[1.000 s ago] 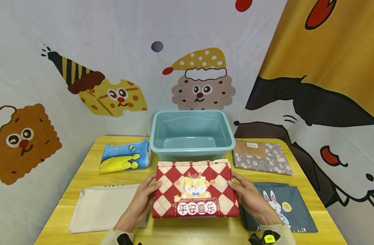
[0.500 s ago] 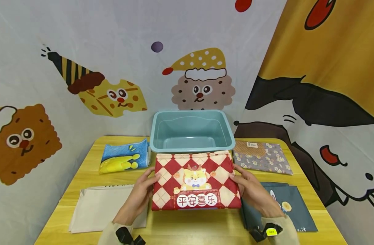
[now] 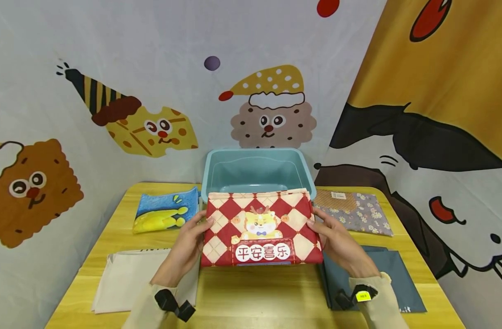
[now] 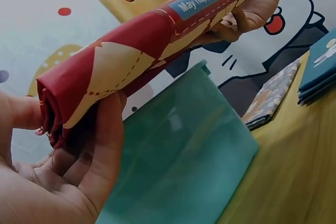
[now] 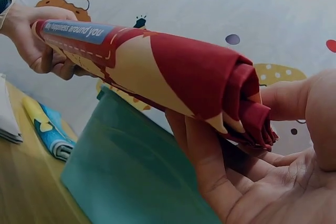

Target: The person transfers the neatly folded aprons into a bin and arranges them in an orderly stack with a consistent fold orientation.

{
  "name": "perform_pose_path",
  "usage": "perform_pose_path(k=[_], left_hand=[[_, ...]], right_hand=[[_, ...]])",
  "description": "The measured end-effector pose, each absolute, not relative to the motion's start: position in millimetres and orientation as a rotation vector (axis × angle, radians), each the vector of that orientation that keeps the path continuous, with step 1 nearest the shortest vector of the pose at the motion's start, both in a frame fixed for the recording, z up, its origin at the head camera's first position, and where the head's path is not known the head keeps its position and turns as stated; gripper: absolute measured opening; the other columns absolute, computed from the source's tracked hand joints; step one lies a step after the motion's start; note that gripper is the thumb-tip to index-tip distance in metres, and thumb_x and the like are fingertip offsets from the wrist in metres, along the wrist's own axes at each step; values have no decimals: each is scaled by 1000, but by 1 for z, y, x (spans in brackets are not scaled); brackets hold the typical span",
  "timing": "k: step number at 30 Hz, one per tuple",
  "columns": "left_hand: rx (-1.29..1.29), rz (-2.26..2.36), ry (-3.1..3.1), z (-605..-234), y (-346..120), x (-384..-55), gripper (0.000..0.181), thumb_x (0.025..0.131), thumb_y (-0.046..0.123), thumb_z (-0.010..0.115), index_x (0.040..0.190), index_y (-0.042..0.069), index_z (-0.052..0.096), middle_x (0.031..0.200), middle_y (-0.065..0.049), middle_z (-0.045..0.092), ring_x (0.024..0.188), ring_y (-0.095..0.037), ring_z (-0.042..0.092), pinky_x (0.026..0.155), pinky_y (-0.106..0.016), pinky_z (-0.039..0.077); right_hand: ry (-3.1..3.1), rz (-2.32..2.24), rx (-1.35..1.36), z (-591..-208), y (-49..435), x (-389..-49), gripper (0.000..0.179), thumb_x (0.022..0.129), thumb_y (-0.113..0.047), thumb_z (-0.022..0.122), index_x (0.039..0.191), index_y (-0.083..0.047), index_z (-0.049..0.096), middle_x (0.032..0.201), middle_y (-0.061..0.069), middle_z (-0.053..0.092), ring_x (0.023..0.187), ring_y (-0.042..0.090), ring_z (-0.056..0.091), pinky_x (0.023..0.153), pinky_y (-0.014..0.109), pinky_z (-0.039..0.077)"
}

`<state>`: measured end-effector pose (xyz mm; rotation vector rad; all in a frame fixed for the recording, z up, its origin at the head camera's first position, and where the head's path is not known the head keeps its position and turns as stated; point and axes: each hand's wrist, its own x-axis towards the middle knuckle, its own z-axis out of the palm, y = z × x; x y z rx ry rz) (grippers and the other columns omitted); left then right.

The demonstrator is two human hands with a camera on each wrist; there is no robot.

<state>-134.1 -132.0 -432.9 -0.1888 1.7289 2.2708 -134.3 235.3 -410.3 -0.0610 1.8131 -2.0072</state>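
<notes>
Both hands hold a folded red-and-cream checked cloth (image 3: 262,226) with a cartoon animal and white round lettering on its face. My left hand (image 3: 184,252) grips its left end, and my right hand (image 3: 342,249) grips the right end. Thumbs lie on the upper face, fingers underneath, as the wrist views of the left hand (image 4: 63,182) and right hand (image 5: 278,177) show. Several thick layers appear at the cloth's edges. It is raised off the table, and its far edge overlaps the front rim of a blue-green plastic bin (image 3: 255,167) in the head view.
Folded cloths lie around the wooden table (image 3: 259,301): a blue and yellow one (image 3: 166,211) back left, a beige one (image 3: 127,278) front left, a grey floral one (image 3: 364,214) back right, and a dark one (image 3: 392,274) front right. A printed cartoon curtain (image 3: 164,55) hangs behind.
Both hands have carried the checked cloth away from the body and toward the bin, so it now overlaps the bin's front wall and rim. The other cloths and the bin stay put.
</notes>
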Motion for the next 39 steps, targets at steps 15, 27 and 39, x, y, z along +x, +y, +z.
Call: perform_pose_path(k=[15,27,39], left_hand=[[-170,2230,1802,-408,-135,-167,43,106,31,56,142,9,44,119,0,65,98,-11,69,83,-26,61],[-170,2238,1800,-394,-138,-194,50,107,31,54,149,8,40,118,1,64,95,-10,69,79,-25,60],[-198,2174,1919,-385,-137,-225,49,106,34,55,149,10,46,117,-1,61,95,-12,66,74,-25,59]], right_hand=[[1907,-1991,-116,-392,235,-168,73,107,-27,56,163,-4,15,128,2,60,105,13,72,88,32,61],[1967,-1959,-148,-370,231,-195,72,107,-26,56,162,-3,17,144,20,49,107,14,71,90,34,61],[2113,-1893,-48,-363,227,-226,67,104,-30,61,159,-7,30,142,20,54,100,12,73,85,31,63]])
